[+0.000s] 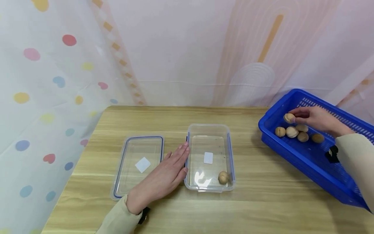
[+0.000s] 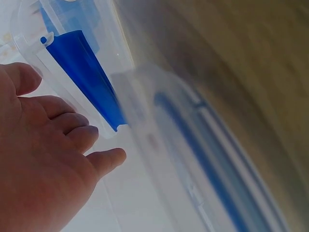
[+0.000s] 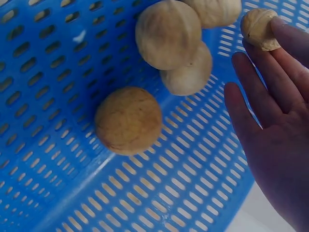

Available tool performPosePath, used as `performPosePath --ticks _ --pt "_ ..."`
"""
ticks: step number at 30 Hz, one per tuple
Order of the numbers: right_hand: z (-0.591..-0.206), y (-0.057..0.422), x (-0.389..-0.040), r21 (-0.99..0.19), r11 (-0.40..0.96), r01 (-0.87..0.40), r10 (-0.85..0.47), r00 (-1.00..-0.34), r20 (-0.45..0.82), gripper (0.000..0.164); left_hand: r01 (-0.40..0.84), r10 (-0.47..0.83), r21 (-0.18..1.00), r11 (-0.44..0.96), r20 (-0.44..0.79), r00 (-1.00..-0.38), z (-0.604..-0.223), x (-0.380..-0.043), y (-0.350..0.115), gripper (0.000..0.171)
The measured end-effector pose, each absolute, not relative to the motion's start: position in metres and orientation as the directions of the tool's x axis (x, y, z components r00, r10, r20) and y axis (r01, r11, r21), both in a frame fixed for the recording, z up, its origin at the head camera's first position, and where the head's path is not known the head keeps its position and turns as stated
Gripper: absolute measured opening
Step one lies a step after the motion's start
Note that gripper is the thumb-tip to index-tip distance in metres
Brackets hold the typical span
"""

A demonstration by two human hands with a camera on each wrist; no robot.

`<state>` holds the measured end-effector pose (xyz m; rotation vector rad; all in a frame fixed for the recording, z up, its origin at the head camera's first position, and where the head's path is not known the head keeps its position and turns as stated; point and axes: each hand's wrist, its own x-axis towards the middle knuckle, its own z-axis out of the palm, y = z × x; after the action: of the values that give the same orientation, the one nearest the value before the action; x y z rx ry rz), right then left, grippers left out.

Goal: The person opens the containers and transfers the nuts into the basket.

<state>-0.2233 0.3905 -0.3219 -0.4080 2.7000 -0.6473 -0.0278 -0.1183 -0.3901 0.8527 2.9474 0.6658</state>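
In the head view my right hand (image 1: 317,120) pinches a walnut (image 1: 289,118) between thumb and fingertips, over the far end of a blue basket (image 1: 309,174). The right wrist view shows the same pinched walnut (image 3: 259,30) at the fingertips. Several more walnuts (image 1: 292,132) lie in the basket below the hand. My left hand (image 1: 165,175) is extended, its fingers against the left side of a clear plastic container (image 1: 208,130). A single walnut (image 1: 223,177) sits in that container's near right corner.
A clear lid (image 1: 131,169) with a blue seal lies on the wooden table (image 1: 248,211) left of the container, partly behind the left hand. White labels mark the lid and container. Behind the table hangs a patterned cloth (image 1: 187,48).
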Motion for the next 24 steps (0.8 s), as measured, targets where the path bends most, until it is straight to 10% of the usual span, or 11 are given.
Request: performPosePath --ticks 24 --pt "-0.331 0.396 -0.222 -0.437 0.865 -0.247 -0.386 -0.883 -0.266 0.054 0.519 0.527 0.398 0.757 0.1 -0.844 -0.386 -0.033 -0.111 0.061"
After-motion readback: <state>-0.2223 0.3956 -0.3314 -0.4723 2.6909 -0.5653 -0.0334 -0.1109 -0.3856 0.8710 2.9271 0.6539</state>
